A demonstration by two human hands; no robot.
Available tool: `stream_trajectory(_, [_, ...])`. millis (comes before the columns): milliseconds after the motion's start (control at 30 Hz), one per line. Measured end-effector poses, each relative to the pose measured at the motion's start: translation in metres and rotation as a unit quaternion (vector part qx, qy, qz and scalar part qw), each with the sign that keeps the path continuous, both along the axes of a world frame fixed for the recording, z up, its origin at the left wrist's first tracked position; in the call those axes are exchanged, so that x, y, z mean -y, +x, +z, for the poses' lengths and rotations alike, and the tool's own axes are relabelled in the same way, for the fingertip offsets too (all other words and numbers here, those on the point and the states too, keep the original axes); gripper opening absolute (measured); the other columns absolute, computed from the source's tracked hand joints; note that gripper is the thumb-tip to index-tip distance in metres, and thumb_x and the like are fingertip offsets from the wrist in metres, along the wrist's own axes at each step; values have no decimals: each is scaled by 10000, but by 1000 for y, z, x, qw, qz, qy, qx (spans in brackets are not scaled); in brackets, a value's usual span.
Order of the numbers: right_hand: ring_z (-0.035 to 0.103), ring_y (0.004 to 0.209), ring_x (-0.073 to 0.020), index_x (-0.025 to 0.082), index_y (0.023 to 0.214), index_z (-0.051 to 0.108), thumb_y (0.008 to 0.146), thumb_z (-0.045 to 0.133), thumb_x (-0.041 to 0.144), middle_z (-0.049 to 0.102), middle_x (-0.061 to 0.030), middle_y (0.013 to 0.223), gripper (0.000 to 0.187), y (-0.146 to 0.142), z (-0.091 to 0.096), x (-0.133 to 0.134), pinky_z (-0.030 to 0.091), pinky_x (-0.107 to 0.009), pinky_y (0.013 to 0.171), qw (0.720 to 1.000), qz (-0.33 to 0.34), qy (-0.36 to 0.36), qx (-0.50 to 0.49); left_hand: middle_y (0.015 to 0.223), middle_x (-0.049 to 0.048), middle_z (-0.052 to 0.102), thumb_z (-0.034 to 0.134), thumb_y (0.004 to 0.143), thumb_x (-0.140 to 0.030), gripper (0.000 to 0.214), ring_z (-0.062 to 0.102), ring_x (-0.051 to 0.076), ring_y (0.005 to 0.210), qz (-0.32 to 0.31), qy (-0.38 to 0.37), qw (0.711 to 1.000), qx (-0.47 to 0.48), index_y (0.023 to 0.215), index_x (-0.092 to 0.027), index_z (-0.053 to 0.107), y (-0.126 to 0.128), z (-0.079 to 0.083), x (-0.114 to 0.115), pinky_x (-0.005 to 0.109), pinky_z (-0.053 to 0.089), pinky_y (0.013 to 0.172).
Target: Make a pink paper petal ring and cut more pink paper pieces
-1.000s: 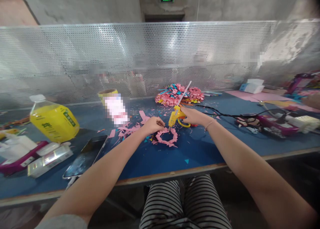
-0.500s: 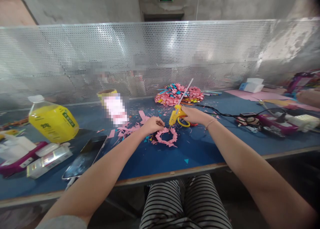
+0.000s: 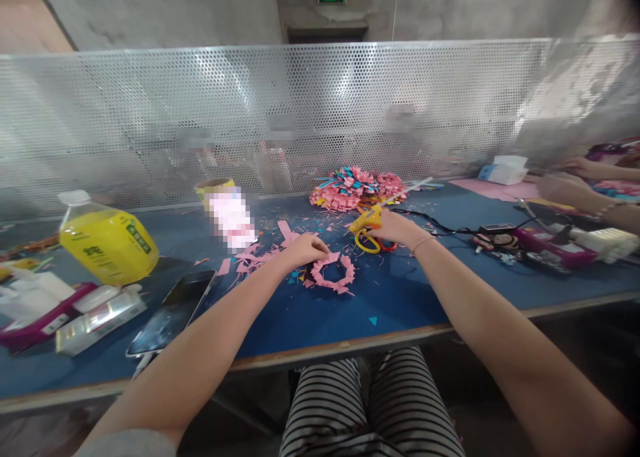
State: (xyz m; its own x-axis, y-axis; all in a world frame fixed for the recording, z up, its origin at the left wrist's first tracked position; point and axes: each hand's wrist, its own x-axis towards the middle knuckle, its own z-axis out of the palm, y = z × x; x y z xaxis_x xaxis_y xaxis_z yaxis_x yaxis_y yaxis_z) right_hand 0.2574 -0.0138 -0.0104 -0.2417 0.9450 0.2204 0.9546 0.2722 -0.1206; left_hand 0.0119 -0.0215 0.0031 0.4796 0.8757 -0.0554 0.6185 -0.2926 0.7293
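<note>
A ring-shaped pink paper wreath (image 3: pixel 333 285) with frilled edges lies flat on the blue tabletop. My left hand (image 3: pixel 311 249) pinches a small pink paper piece at its upper left edge. My right hand (image 3: pixel 397 229) is closed round a yellow hot glue gun (image 3: pixel 369 218), up and to the right of the wreath and apart from it. A translucent glue stick (image 3: pixel 413 188) sticks out of the gun's back. Below the gun, a pair of scissors (image 3: pixel 369 244) shows yellow and red handles at the same hand; its blades are hidden.
Pink paper scraps (image 3: pixel 257 260) lie left of the wreath. Behind are finished pink and blue paper wreaths (image 3: pixel 350 189). A bright phone (image 3: pixel 231 217) leans on a tape roll (image 3: pixel 213 185); a yellow-labelled bottle (image 3: pixel 107 244) and dark phone (image 3: pixel 173 310) lie left. Another person's hands (image 3: pixel 570 187) are far right.
My right hand has drawn the glue gun up and right, away from the wreath, tipping the glue stick rightward. My left hand stays at the wreath's edge. The other person's hands have moved further into view.
</note>
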Motion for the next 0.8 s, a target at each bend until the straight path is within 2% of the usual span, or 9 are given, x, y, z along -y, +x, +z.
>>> stream_trajectory(133, [535, 933, -266, 105, 982, 591, 730, 545, 380, 583, -169, 1002, 376, -1, -5, 0, 391, -336, 763, 987, -157, 26, -14, 547, -1, 595, 588, 545, -119, 83, 509, 97, 507, 19, -56, 995, 77, 613, -139, 632, 1, -2, 0, 223, 411, 515])
stream_trajectory(200, [517, 972, -301, 47, 980, 571, 744, 527, 409, 549, -233, 1037, 434, -7, -2, 2, 380, -358, 772, 980, -186, 59, -25, 517, -10, 574, 584, 555, -114, 80, 485, 83, 472, 31, -66, 992, 101, 622, -140, 619, 1, -4, -1, 207, 385, 470])
stream_trajectory(267, [553, 904, -277, 65, 856, 598, 800, 440, 413, 590, -214, 937, 385, -17, 5, 6, 388, -336, 735, 987, -144, 39, -50, 509, -14, 565, 588, 562, -119, 85, 462, 73, 451, 45, -56, 990, 122, 639, -143, 614, 1, -5, -3, 190, 350, 430])
stream_trajectory(333, [590, 705, -220, 124, 652, 588, 825, 354, 474, 621, -144, 717, 455, -30, 12, 14, 399, -301, 633, 990, -80, -58, -100, 532, -10, 572, 599, 566, -132, 87, 454, 68, 452, 61, -37, 987, 140, 651, -146, 611, 0, -8, -5, 182, 325, 408])
stream_trajectory(433, [538, 477, -147, 158, 539, 537, 756, 418, 571, 612, -87, 591, 481, -47, 18, 28, 383, -269, 507, 970, -8, -190, -154, 578, 0, 586, 609, 569, -141, 107, 460, 69, 465, 82, -17, 984, 158, 676, -146, 607, 0, -12, -9, 183, 332, 411])
stream_trajectory(500, [511, 432, -138, 161, 495, 524, 718, 470, 574, 588, -75, 519, 472, -56, 17, 37, 370, -269, 484, 967, 20, -219, -131, 574, -3, 576, 601, 573, -131, 118, 460, 68, 467, 92, -6, 982, 163, 689, -147, 605, 0, -14, -11, 188, 344, 425])
stream_trajectory(600, [508, 458, -152, 159, 477, 532, 741, 459, 522, 557, -71, 474, 454, -67, 13, 44, 345, -275, 496, 983, 28, -165, -70, 559, -12, 561, 586, 581, -126, 113, 457, 68, 465, 103, 4, 981, 164, 689, -152, 602, 0, -15, -13, 196, 349, 442])
stream_trajectory(700, [536, 539, -170, 150, 527, 555, 791, 404, 434, 585, -90, 548, 416, -74, 6, 41, 321, -272, 509, 995, 7, -93, -39, 557, -17, 559, 584, 583, -132, 98, 457, 68, 467, 99, 5, 982, 161, 677, -155, 600, 0, -16, -13, 200, 350, 452])
stream_trajectory(800, [565, 629, -174, 145, 612, 570, 800, 409, 366, 625, -99, 659, 332, -78, -1, 36, 325, -256, 534, 996, -2, -84, -41, 550, -21, 555, 585, 576, -126, 89, 452, 67, 471, 93, 7, 983, 160, 659, -157, 598, 1, -16, -13, 198, 345, 456])
